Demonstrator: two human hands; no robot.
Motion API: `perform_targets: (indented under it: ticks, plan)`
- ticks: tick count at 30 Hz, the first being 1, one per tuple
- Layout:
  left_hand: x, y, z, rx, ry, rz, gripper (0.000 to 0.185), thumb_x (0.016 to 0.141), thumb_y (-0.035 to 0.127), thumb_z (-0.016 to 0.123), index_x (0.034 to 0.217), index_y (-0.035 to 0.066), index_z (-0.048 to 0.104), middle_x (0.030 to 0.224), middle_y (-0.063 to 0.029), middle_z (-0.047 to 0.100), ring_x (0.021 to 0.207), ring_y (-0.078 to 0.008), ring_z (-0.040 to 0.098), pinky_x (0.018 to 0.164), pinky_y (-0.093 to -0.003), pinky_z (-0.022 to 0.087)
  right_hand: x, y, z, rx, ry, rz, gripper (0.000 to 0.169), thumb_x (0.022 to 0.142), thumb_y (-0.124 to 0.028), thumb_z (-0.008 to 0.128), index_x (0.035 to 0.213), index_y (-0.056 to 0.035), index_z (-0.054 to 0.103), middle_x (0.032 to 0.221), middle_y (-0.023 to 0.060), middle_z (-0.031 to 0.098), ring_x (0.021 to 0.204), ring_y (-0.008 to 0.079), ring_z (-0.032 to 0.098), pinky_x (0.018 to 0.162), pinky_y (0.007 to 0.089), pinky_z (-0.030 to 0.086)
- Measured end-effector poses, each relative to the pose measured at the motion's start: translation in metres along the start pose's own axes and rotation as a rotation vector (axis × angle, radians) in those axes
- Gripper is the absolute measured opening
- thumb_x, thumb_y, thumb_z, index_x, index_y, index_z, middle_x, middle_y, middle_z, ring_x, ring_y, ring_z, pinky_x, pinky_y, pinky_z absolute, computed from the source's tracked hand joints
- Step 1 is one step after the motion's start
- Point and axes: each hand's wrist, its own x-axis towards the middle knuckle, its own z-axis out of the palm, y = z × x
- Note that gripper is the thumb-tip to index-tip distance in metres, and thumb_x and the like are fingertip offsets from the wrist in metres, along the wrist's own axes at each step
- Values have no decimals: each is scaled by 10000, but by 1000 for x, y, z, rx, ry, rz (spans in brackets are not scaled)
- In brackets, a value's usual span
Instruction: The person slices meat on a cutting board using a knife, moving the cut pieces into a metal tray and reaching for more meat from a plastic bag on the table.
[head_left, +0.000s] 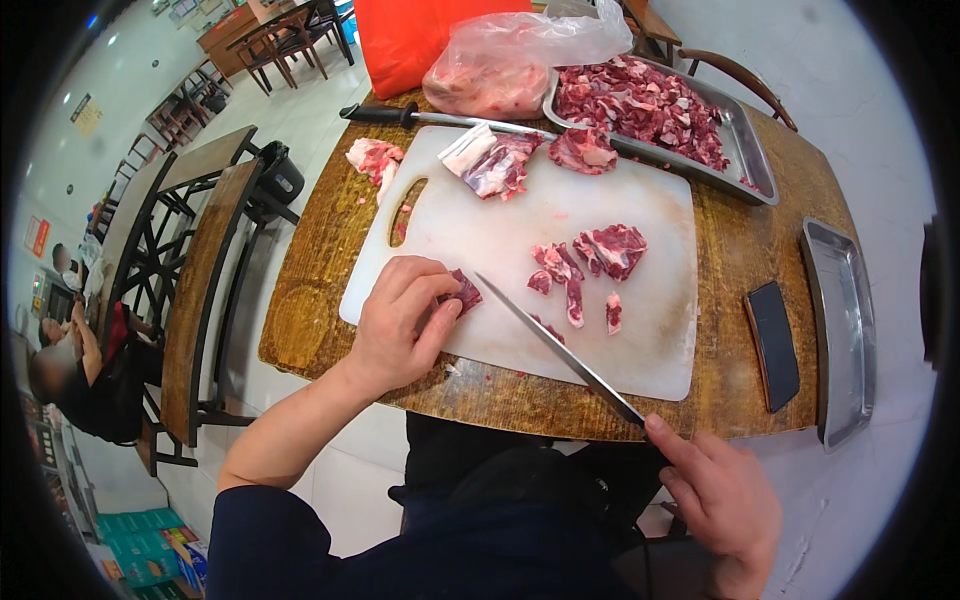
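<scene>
On the white plastic cutting board (480, 232), my left hand (405, 322) grips a small piece of red meat (466, 291) with its fingertips. My right hand (712, 487) holds a long-bladed knife (566, 356), forefinger along the blade's base; the handle is hidden in the palm. The blade slants across the board's near edge, its tip just right of the held meat and apart from it. A strip of meat (547, 328) lies partly behind the blade. Several cut pieces (559, 270) and a larger chunk (611, 250) rest right of the tip.
Beyond lie a fatty meat slab (493, 161), a honing steel (450, 118), a bagged piece of meat (495, 79) and a metal tray of diced meat (739, 150). Trimmings (375, 160) sit left. A phone (774, 346) and another metal tray (844, 330) are right. People sit far left.
</scene>
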Motion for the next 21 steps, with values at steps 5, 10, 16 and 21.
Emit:
perform_targets:
  ticks: [5, 10, 16, 21]
  plan:
    - [-1, -3, 1, 33, -128, 49, 154, 823, -25, 706, 971, 7, 678, 1004, -136, 676, 926, -332, 638, 829, -399, 516, 47, -27, 25, 36, 47, -139, 639, 936, -127, 635, 1542, -248, 473, 794, 127, 560, 599, 341, 616, 554, 436, 531]
    - [-6, -5, -2, 69, -130, 43, 155, 821, -20, 714, 967, 12, 677, 1017, -131, 681, 953, -334, 645, 847, -407, 520, 64, -21, 51, 48, 93, -175, 659, 916, -114, 646, 1546, -200, 470, 783, 125, 553, 565, 330, 596, 524, 424, 513]
    - [-4, 1, -3, 10, -8, 9, 149, 826, -31, 698, 968, 7, 673, 1005, -137, 670, 941, -333, 637, 837, -401, 519, 5, 5, -5, 40, -63, -72, 630, 912, -83, 631, 1524, -152, 494, 780, 144, 550, 584, 336, 602, 540, 429, 501]
    - [-7, -2, -4, 48, -114, 28, 169, 813, -47, 682, 975, 1, 674, 1008, -137, 665, 935, -336, 633, 827, -402, 514, 39, -32, 16, -17, -45, -134, 639, 926, -94, 607, 1545, -178, 472, 778, 153, 556, 581, 349, 608, 536, 442, 510]
